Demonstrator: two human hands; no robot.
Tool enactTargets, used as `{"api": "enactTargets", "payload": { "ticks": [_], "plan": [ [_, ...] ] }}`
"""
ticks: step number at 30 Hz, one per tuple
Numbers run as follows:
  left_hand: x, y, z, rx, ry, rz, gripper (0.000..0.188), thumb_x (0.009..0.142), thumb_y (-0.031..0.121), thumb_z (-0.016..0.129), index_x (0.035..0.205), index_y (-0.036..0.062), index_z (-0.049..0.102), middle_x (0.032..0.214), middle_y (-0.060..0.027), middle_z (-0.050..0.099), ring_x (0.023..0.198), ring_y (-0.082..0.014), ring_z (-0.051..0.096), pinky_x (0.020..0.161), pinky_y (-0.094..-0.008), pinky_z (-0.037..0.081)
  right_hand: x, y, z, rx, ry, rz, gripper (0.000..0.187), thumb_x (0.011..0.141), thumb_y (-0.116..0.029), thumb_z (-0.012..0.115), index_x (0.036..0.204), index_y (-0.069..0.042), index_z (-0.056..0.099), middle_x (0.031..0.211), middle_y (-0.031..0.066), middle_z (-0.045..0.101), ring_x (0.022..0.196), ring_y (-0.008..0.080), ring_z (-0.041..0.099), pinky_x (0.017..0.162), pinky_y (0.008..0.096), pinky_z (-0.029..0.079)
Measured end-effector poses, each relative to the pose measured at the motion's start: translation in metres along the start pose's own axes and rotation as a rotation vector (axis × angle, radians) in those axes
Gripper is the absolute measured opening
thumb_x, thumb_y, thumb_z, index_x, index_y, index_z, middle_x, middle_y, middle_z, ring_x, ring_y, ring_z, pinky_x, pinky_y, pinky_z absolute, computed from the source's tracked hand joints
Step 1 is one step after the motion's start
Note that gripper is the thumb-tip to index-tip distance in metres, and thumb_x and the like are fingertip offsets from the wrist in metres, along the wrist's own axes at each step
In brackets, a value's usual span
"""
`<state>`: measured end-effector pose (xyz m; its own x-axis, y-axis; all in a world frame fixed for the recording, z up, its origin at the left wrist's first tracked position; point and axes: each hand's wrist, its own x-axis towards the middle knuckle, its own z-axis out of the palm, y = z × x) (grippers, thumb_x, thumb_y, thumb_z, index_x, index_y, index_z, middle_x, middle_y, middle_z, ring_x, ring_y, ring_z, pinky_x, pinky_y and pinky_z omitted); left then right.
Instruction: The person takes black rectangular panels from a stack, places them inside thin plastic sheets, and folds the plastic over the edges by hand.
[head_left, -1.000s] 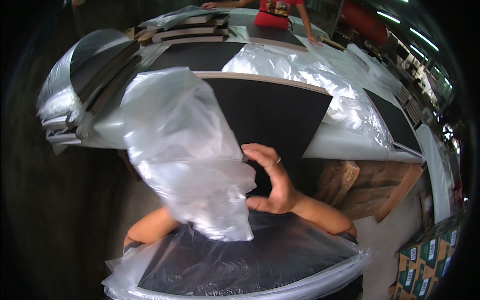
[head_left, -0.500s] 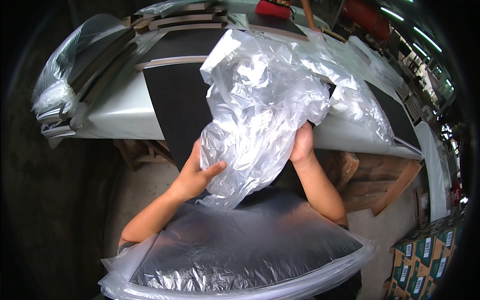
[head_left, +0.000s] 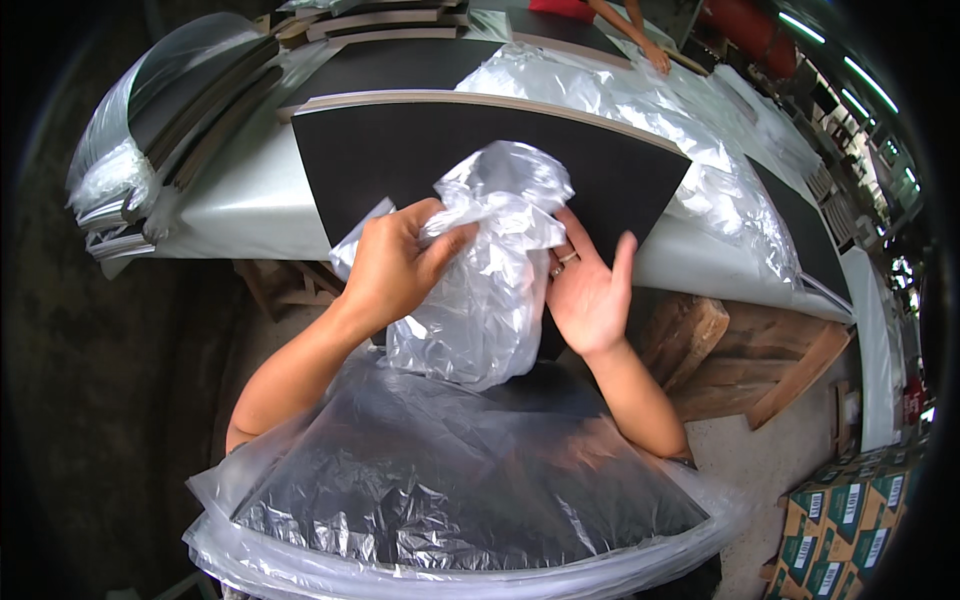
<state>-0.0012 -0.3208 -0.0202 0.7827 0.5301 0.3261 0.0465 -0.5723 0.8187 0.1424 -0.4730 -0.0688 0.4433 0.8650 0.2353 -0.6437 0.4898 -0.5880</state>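
Crumpled clear plastic film [head_left: 480, 270] is bunched up in front of me. My left hand [head_left: 395, 255] grips its upper left part, fingers closed and thumb pressed on it. On the film's other side, my right hand [head_left: 590, 295] has its palm turned up, fingers spread and a ring on one finger. Its fingertips are beside the film's edge. Behind the film stands a large black board [head_left: 480, 140] with a pale edge, tilted against the table. Below my hands lies a dark, flat stack wrapped in clear plastic [head_left: 450, 470], close to my body.
More plastic-wrapped black boards [head_left: 190, 110] lie at the table's left end. Loose film [head_left: 700, 190] spreads over the right side. A wooden pallet [head_left: 770, 350] sits under the table. Printed cartons [head_left: 850, 520] are stacked at lower right. Another person's hand [head_left: 655, 58] rests at the far edge.
The film has been gathered from a broad, raised sheet into a smaller, lower bunch, uncovering the black board. My right hand has opened; my left has moved up. The other person's arm reaches further in.
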Motion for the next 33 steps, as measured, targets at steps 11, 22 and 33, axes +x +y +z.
{"api": "enactTargets", "payload": {
  "ticks": [11,22,33],
  "plan": [
    [-0.016,-0.017,-0.013,-0.472,-0.212,-0.117,0.028,0.088,0.025,0.054,0.096,-0.0012,0.06,0.078,0.0002,0.061,0.072,-0.0043,0.052,0.065,-0.0204,0.043,0.006,-0.017,-0.028,0.19,0.161,-0.062,0.056,0.088,-0.047,0.035,0.121,-0.003,0.044,0.118,0.0137,0.051,0.113,0.0275,0.046,0.097,0.0419,0.034],
    [-0.036,-0.008,-0.006,-0.626,-0.562,-0.148,0.035,0.091,0.03,0.047,0.102,-0.001,0.058,0.088,-0.0019,0.06,0.081,-0.0064,0.052,0.073,-0.0226,0.043,-0.015,0.021,-0.003,-0.326,0.087,0.109,0.043,0.077,-0.019,0.063,0.113,-0.002,0.047,0.106,0.0064,0.055,0.101,0.0167,0.05,0.09,0.0319,0.038],
    [-0.039,-0.039,-0.024,-0.646,-0.337,-0.322,0.037,0.09,0.034,0.049,0.101,0.0008,0.06,0.089,-0.0023,0.061,0.082,-0.0077,0.054,0.076,-0.0237,0.042,-0.016,-0.002,-0.002,0.004,-0.058,-0.033,0.116,0.059,-0.081,0.045,0.138,-0.001,0.011,0.141,0.014,0.021,0.129,0.0278,0.022,0.106,0.0419,0.016]
  ]
}}
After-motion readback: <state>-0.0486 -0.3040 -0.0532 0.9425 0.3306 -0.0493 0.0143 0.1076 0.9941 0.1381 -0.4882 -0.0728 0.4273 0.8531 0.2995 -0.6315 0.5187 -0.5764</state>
